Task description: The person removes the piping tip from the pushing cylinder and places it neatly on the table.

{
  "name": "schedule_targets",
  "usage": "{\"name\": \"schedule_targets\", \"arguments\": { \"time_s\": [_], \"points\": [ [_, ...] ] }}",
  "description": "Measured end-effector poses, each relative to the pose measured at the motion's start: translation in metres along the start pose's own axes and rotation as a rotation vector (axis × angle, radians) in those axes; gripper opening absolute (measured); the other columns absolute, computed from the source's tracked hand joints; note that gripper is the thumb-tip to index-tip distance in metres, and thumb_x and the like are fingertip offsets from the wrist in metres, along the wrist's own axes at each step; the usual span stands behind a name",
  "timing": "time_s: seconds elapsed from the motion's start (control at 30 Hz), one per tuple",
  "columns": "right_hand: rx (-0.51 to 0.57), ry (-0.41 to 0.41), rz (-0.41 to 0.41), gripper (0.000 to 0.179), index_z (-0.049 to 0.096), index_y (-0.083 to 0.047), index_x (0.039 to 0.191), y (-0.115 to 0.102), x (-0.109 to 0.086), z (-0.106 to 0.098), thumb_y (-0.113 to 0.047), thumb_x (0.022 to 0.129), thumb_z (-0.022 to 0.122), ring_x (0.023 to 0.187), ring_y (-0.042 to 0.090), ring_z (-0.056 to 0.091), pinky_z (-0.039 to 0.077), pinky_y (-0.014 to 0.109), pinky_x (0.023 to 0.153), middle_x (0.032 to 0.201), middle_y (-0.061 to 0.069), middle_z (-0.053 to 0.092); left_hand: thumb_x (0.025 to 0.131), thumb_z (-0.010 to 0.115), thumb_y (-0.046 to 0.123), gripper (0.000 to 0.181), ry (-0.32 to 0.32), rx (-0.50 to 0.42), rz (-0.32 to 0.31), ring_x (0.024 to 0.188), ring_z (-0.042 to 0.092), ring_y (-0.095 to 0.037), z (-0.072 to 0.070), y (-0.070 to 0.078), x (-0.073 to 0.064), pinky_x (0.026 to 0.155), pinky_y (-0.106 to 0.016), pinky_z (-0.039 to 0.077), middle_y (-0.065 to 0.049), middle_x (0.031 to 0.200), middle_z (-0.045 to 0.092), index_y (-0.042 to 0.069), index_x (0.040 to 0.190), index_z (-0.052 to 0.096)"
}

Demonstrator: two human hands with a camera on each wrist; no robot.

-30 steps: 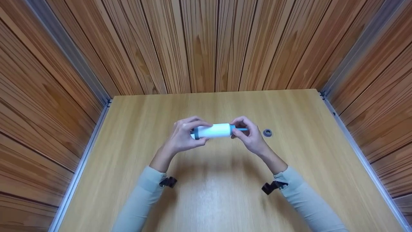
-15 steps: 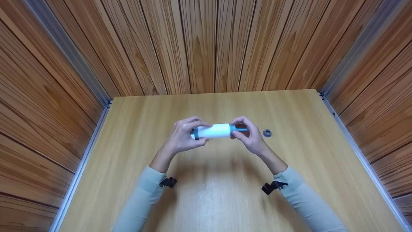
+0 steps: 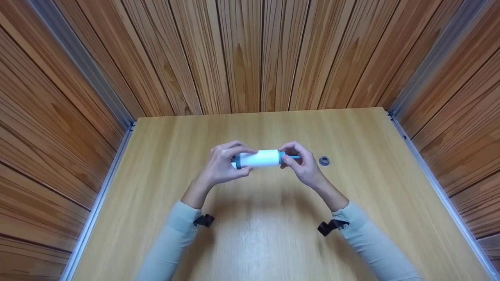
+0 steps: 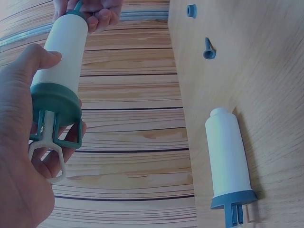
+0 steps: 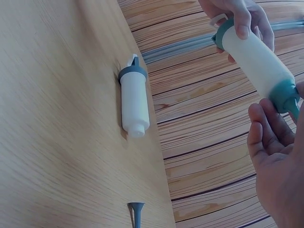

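Note:
A white icing syringe (image 3: 259,157) with a teal collar and a ringed plunger lies nearly level above the table in the head view. My left hand (image 3: 227,162) grips its plunger end, thumb along the white barrel (image 4: 66,50). At the other end, my right hand (image 3: 300,162) pinches the base of the teal nozzle (image 5: 285,97) between thumb and fingers. A second white syringe (image 4: 228,154) with a blue-grey collar and a bare front end lies on the table; the held syringe and hands hide most of it in the head view.
On the wooden table (image 3: 250,242), a small dark ring (image 3: 324,160) sits right of my right hand. A loose blue-grey nozzle (image 4: 209,49) lies between that ring and the second syringe in the left wrist view. Wood-plank walls (image 3: 250,54) enclose the table's back and sides.
Hardly anything differs. My right fingers shift very slightly about the nozzle's base, while my left hand and the syringe stay in place.

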State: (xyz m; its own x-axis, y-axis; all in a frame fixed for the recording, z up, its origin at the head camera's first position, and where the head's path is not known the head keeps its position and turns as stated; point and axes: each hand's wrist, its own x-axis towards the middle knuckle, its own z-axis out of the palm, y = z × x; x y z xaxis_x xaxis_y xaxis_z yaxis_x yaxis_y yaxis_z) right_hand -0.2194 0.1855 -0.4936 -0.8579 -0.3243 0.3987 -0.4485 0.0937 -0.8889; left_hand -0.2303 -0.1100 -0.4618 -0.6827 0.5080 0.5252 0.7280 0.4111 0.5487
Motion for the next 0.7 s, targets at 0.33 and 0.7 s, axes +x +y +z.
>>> {"name": "schedule_targets", "arguments": {
  "time_s": [0.33,0.7],
  "points": [
    [0.024,0.008,-0.007,0.025,0.059,0.015,0.13,0.002,-0.0018,0.0004,0.007,0.106,0.062,0.095,0.008,0.072,0.066,0.023,0.082,0.114,-0.005,0.069,0.088,0.092,0.018,0.036,0.007,0.003,0.004,0.101,0.08,-0.032,0.0006,0.0001,-0.0004,0.087,-0.041,0.064,-0.014,0.118,0.084,0.009,0.122,0.085],
    [0.073,-0.013,-0.083,0.03,0.056,0.017,0.131,0.0034,-0.0024,-0.0018,0.013,0.102,0.063,0.1,0.008,0.072,0.066,0.026,0.086,0.122,-0.009,0.068,0.089,0.092,0.019,0.036,-0.003,0.005,0.004,0.104,0.08,-0.032,0.0009,-0.0021,0.0027,0.089,-0.042,0.064,-0.014,0.119,0.084,0.009,0.123,0.085]
  ]
}}
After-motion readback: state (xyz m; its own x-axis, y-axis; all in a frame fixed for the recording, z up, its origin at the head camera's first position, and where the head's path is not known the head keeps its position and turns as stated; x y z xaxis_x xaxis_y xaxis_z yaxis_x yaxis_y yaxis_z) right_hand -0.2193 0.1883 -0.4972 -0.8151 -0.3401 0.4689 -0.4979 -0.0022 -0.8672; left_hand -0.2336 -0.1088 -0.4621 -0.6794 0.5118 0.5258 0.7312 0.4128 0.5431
